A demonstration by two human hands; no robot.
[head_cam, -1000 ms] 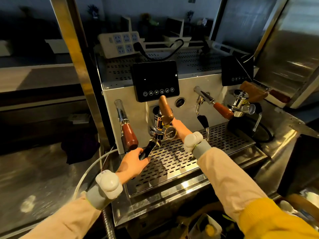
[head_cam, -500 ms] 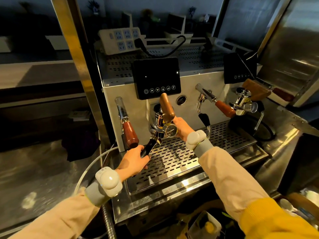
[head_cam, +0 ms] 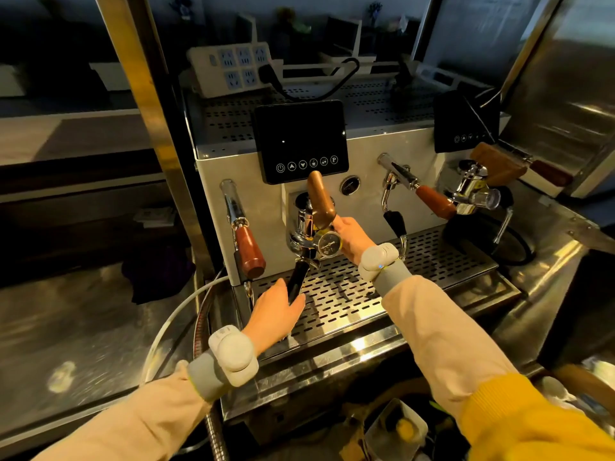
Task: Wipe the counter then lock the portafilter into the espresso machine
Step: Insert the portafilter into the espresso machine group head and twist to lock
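The white espresso machine (head_cam: 366,154) stands in front of me. A portafilter with a black handle (head_cam: 297,281) sits under the left chrome group head (head_cam: 301,232), its handle pointing down and toward me. My left hand (head_cam: 274,312) holds the end of that handle. My right hand (head_cam: 351,239) rests against the right side of the group head, beside a small round pressure gauge (head_cam: 328,245); whether it grips anything is hidden. A brown wooden lever (head_cam: 319,201) rises above the group head.
A slotted drip tray (head_cam: 349,294) lies under the hands. A wood-handled steam wand (head_cam: 246,241) hangs at left, another (head_cam: 429,196) at right beside a second group head (head_cam: 472,191). A power strip (head_cam: 233,68) lies on top. The steel counter (head_cam: 66,327) spreads left.
My left hand has slid a little up along the portafilter handle. The right hand stays at the group head. The camera has tilted slightly.
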